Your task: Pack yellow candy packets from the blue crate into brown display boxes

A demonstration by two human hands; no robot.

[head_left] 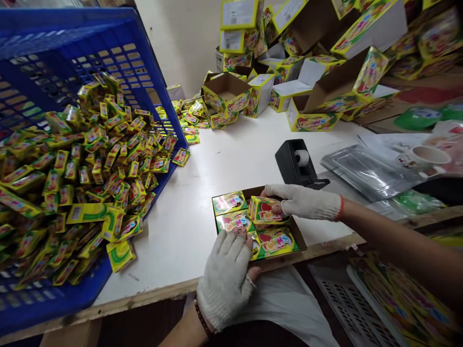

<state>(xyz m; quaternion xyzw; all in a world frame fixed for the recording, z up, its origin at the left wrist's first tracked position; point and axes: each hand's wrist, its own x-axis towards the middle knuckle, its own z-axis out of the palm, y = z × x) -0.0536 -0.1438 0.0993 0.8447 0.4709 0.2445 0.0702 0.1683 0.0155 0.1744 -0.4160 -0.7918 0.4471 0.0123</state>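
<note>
Gripping a yellow packet [268, 210] in the right hand [300, 201] at the far right of the open carton [298, 236], best kept square to the walls, while resting the left hand [227, 270], fingers extended and unclenched, on left-side packets [231, 220].

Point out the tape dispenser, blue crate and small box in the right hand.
Tape dispenser [289, 166], head view: its black body.
Blue plastic crate [146, 58], head view: its solid rim.
Small box [265, 211] in the right hand [307, 202], head view: its printed front.
</note>
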